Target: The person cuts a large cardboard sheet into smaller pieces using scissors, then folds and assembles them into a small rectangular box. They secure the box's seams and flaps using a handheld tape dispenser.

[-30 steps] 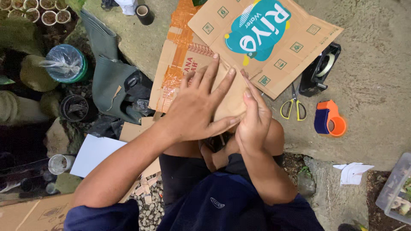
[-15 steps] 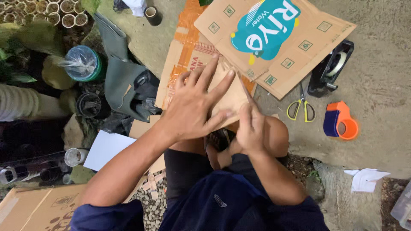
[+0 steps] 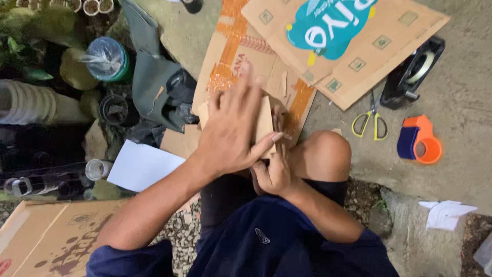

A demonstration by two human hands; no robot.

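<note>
Rough concrete ground (image 3: pixel 461 66) runs across the top and right of the view, giving way to gravel near the seated person's legs. Flattened cardboard sheets (image 3: pixel 359 56) lie spread on the concrete, the upper one printed with a teal patch. Beside them sit a black tape dispenser (image 3: pixel 412 72), yellow-handled scissors (image 3: pixel 370 120) and an orange and blue tape gun (image 3: pixel 420 141), all well apart from the hands. To the left are a plastic-covered pot (image 3: pixel 105 59), dark bags and a white sheet of paper (image 3: pixel 141 166).

Over the lap, just left of the bare knee (image 3: pixel 323 154), a small piece of cardboard (image 3: pixel 265 120) is held between both hands. The left hand (image 3: pixel 230 133) lies flat across it, fingers spread and extended, pressing down on its face while the thumb hooks under the lower edge. The right hand (image 3: pixel 274 172) is below it, fingers curled up against the piece's underside; how tightly they close is hidden by the left hand.

Judging by the pose, the step in hand is pressing or creasing the small piece into shape. A next move would call for steady pressure along the fold line with the right hand bracing from beneath, so the piece does not slip.
</note>
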